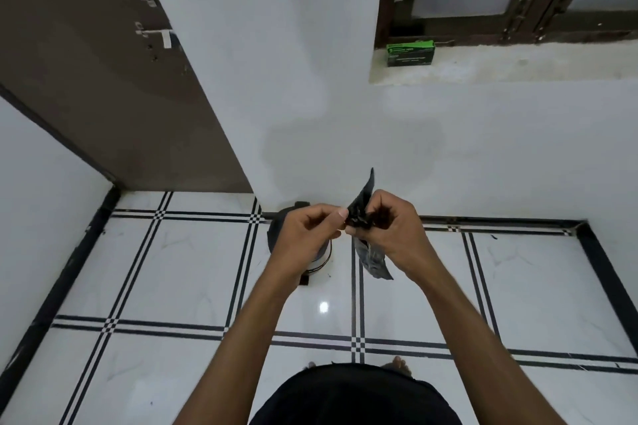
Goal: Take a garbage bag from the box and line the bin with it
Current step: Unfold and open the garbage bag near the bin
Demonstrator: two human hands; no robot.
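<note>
Nearest, above the white floor tiles with black grid lines (193,286), both forearms reach forward and meet over a folded black plastic garbage bag (362,203). The right hand (390,228) has its fingers curled around the bag's bunched middle, so one corner pokes up above the knuckles and a crumpled tail hangs below the wrist. The left hand (307,228) pinches the bag's left edge between thumb and fingertips. Holding it this way, one hand anchoring and the other picking at an edge, looks like an effort to separate the layers and find the opening; the bag is not yet unfolded.

Just beyond and beneath the left hand stands the small round dark-lidded pedal bin (276,235) against the wall's foot, mostly hidden by the hand. Whether anything is inside it cannot be told.

Farther off, up and to the right, the green and black cardboard box (410,52) sits on the pale stone window ledge (518,62); its contents are not visible. A brown door (86,79) stands far left.
</note>
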